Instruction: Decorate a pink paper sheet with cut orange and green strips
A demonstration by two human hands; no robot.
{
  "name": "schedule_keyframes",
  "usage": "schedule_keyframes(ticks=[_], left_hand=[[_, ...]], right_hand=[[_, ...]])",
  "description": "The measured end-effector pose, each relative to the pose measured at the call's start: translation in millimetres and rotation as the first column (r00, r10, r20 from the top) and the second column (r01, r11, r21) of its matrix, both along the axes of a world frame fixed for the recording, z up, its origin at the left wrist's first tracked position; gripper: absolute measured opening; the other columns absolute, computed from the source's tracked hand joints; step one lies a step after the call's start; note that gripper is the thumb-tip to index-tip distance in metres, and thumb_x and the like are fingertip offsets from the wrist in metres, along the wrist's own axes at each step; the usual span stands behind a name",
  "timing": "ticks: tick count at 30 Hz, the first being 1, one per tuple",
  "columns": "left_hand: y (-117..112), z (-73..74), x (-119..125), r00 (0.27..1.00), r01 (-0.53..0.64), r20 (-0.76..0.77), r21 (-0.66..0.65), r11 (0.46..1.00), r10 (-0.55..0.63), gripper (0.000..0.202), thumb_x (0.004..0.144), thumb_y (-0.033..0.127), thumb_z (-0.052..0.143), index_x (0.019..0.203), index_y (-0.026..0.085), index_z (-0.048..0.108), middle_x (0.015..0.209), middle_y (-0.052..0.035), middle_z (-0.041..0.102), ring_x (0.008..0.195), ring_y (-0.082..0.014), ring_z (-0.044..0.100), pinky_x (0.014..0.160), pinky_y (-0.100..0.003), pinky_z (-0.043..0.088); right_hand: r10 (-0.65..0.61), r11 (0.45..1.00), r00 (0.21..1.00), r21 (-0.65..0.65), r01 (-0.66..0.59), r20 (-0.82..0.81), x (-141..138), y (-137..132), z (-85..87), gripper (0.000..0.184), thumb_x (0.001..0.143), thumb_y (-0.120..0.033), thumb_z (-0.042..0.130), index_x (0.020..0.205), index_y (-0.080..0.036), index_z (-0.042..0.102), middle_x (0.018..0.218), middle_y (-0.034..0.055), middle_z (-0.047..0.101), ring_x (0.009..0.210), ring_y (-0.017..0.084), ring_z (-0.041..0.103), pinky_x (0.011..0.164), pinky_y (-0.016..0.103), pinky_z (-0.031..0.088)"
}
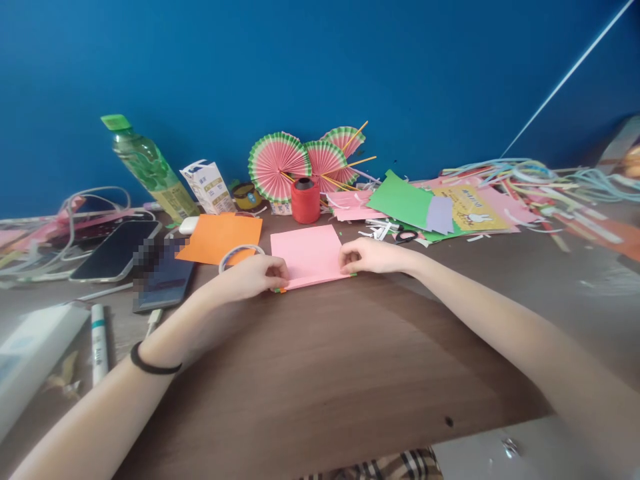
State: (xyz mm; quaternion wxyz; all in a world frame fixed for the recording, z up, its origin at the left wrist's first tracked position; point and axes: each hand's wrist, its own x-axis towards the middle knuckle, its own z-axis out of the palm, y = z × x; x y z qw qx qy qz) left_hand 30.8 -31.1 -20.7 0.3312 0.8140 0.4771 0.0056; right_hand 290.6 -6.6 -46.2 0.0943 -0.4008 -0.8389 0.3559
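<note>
A sheet of pink paper (310, 252) lies on the table in front of me, its near edge folded into a narrow strip. Small bits of green and orange show at the two near corners. My left hand (267, 275) pinches the near left corner, fingers closed on the paper. At the near right corner, my right hand (364, 256) grips the same sheet between thumb and fingers. Just behind the paper stands a red spool of thread (305, 202). Orange paper (225, 235) lies left of the sheet, beyond my left hand.
Pleated pink and green paper fans (280, 163) lean against the blue wall. A green-capped bottle (150, 167) and a carton (209, 188) stand back left. Phones (117, 250), cables and a marker (99, 340) lie left. Coloured papers (403, 200), scissors (406, 235) and paper strips (520, 172) fill the back right.
</note>
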Motion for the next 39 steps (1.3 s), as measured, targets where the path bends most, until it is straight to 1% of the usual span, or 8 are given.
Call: schedule_keyframes(ticks=[5,10,19,22,25,30,35,39], left_hand=[[3,-7.5,-4,0.996,-0.035,0.077,-0.012,0.999,0.036,0.016,0.073,0.035,0.048,0.075,0.019,0.052,0.069,0.0024,0.062,0.064,-0.0122,0.056,0.059,-0.021,0.041],[5,-13.9,-9,0.994,-0.038,0.108,0.037,0.999,0.033,0.016,0.074,0.035,0.048,0.081,0.020,0.049,0.069,0.0027,0.061,0.061,-0.0119,0.054,0.056,-0.021,0.040],[2,-2.7,-5,1.000,0.002,0.008,0.131,0.991,-0.003,0.016,0.077,0.032,0.046,0.079,0.020,0.056,0.067,0.0037,0.060,0.063,-0.0112,0.053,0.058,-0.020,0.037],[2,-1.6,-4,1.000,0.020,-0.020,0.151,0.988,-0.017,0.016,0.077,0.032,0.046,0.077,0.020,0.057,0.067,0.0034,0.059,0.063,-0.0113,0.052,0.058,-0.020,0.037],[2,-1.7,-4,0.999,0.042,-0.034,0.132,0.990,-0.038,0.017,0.076,0.032,0.046,0.076,0.019,0.058,0.068,0.0031,0.061,0.063,-0.0116,0.053,0.058,-0.020,0.037],[3,-1.8,-5,0.999,0.032,-0.029,0.112,0.993,-0.029,0.017,0.074,0.031,0.047,0.077,0.020,0.059,0.070,0.0032,0.063,0.065,-0.0121,0.055,0.060,-0.021,0.038],[3,-3.3,-3,0.999,0.007,-0.044,0.145,0.989,-0.001,0.017,0.071,0.032,0.049,0.076,0.020,0.060,0.068,0.0028,0.063,0.064,-0.0126,0.055,0.059,-0.021,0.038],[4,-6.0,-3,0.999,-0.003,-0.033,0.128,0.992,0.007,0.016,0.070,0.032,0.049,0.074,0.020,0.059,0.068,0.0025,0.063,0.064,-0.0132,0.055,0.059,-0.022,0.039]], right_hand=[[-0.012,0.999,1.000,-0.029,0.012,0.004,2,-1,2.8,0.016,0.071,-0.031,0.056,0.074,-0.016,0.060,0.065,-0.0002,0.058,0.059,0.011,0.047,0.056,0.022,0.033],[0.046,0.997,0.999,-0.054,-0.047,-0.008,4,-2,5.4,0.024,0.076,-0.038,0.051,0.073,-0.016,0.059,0.074,0.0008,0.059,0.066,0.012,0.049,0.063,0.024,0.035],[0.107,0.988,0.994,-0.108,-0.106,0.000,4,-3,10.4,0.028,0.073,-0.043,0.055,0.074,-0.016,0.061,0.074,0.0016,0.062,0.065,0.012,0.050,0.062,0.024,0.035],[0.127,0.983,0.992,-0.133,-0.126,0.002,3,-5,12.3,0.023,0.069,-0.038,0.060,0.076,-0.016,0.060,0.070,0.0005,0.061,0.061,0.011,0.049,0.057,0.023,0.035],[0.099,0.990,0.995,-0.104,-0.097,0.012,3,-5,10.2,0.018,0.069,-0.033,0.059,0.075,-0.016,0.060,0.068,0.0003,0.061,0.060,0.011,0.050,0.057,0.023,0.035],[0.023,0.998,1.000,-0.066,-0.023,0.003,2,-1,2.7,0.016,0.070,-0.031,0.057,0.075,-0.016,0.061,0.071,0.0007,0.063,0.065,0.013,0.053,0.061,0.025,0.037],[-0.025,0.999,1.000,-0.031,0.024,-0.008,0,0,-0.9,0.016,0.067,-0.030,0.059,0.074,-0.016,0.060,0.068,0.0008,0.062,0.060,0.012,0.051,0.057,0.024,0.036],[-0.041,0.999,0.999,-0.012,0.041,-0.008,0,-1,-1.0,0.015,0.066,-0.029,0.060,0.072,-0.016,0.059,0.068,0.0011,0.061,0.059,0.011,0.050,0.055,0.023,0.036]])
